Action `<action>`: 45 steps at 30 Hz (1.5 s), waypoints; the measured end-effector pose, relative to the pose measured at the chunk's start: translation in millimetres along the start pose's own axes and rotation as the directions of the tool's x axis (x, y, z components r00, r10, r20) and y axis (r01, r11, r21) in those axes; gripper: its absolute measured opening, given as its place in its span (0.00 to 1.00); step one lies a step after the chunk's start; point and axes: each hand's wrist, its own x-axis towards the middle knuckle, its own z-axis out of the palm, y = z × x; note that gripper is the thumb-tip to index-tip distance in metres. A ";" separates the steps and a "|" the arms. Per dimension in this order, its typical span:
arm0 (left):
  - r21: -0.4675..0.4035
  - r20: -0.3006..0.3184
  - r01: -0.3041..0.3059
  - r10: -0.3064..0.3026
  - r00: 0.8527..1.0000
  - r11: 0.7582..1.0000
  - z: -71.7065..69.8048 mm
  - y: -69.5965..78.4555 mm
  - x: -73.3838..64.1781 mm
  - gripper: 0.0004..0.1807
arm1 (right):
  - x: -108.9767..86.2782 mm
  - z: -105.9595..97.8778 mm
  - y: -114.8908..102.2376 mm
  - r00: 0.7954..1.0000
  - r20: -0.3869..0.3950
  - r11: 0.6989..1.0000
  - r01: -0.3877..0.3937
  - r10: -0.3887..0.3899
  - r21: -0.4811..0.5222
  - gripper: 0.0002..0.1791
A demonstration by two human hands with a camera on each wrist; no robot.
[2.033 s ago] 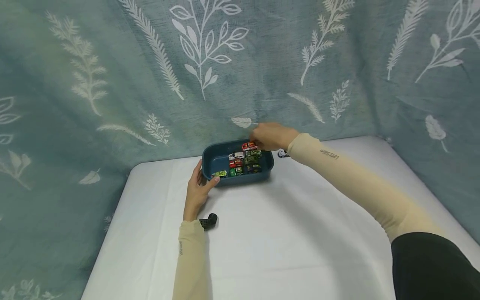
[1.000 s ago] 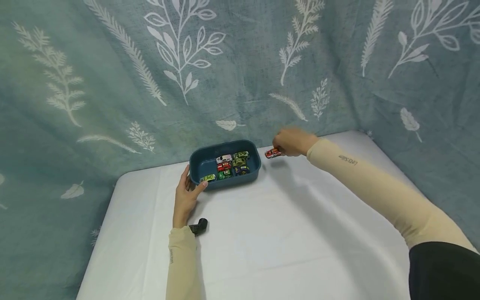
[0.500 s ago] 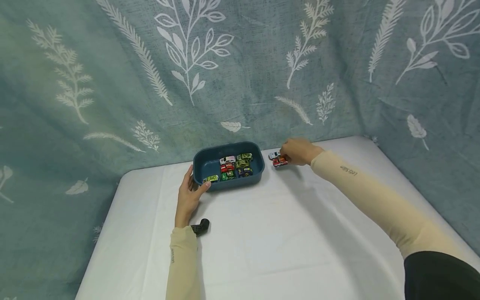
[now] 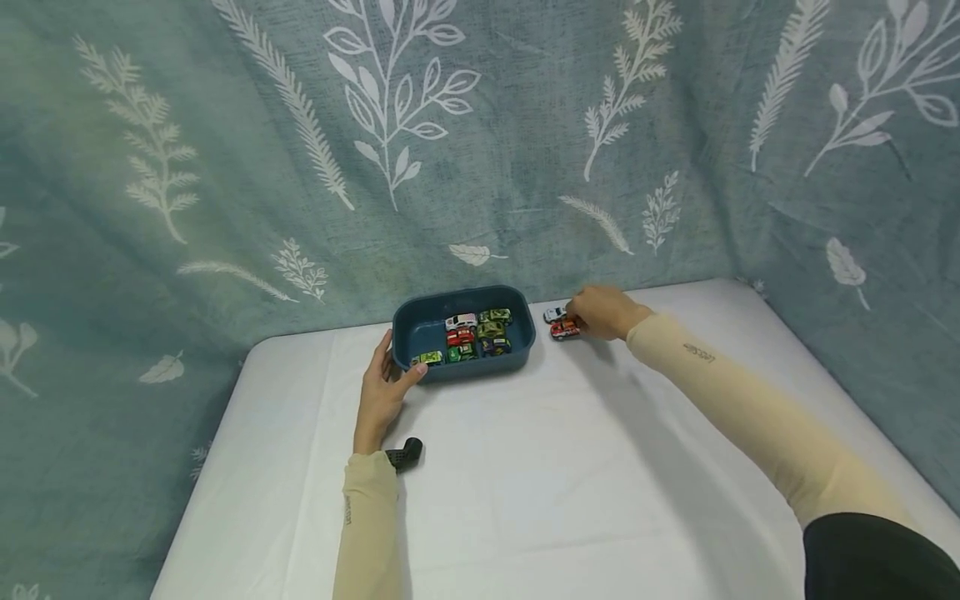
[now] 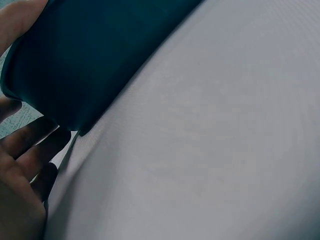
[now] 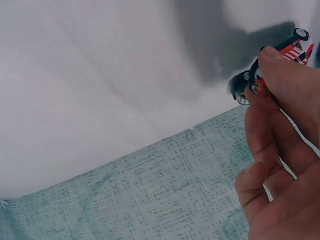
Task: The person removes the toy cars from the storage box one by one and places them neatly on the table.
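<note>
In the head view a dark teal plastic bin (image 4: 480, 370) stands near the table's back edge, with several small toy cars inside, among them a white toy car (image 4: 461, 321) and a lime-green toy car (image 4: 430, 358). My left hand (image 4: 378, 404) holds the bin's left end, thumb at the front rim and fingers along the outer wall (image 5: 75, 65). Right of the bin, my right hand (image 4: 606, 312) pinches a red toy car (image 4: 565, 330) between thumb and fingers. Just behind that car sits a pale toy car (image 4: 554, 314) on the tabletop, partly hidden by the fingers.
A white cloth covers the table (image 4: 510, 483). A green leaf-patterned curtain (image 4: 480, 167) hangs directly behind its back edge. A black device (image 4: 406, 454) is at the left wrist, over the table.
My right hand has carried the red toy car out of the bin to the right and down beside the pale car. The left hand has stayed on the bin. The head view has shifted slightly.
</note>
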 end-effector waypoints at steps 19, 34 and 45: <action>0.010 -0.006 -0.007 0.007 1.000 1.000 -1.2 1.5 1.6 0.54 | 0.3 8.5 -0.6 1.000 -0.020 0.999 0.019 -0.018 0.037 0.06; 0.019 0.010 -0.018 0.018 1.000 1.000 -1.2 0.0 2.3 0.55 | 0.5 14.4 -0.4 1.000 -0.001 0.999 -0.017 0.017 0.044 0.04; 0.025 0.000 -0.019 0.019 1.000 0.999 -1.3 -0.9 2.6 0.54 | 2.6 17.8 0.7 1.000 0.004 0.998 -0.024 0.024 0.056 0.02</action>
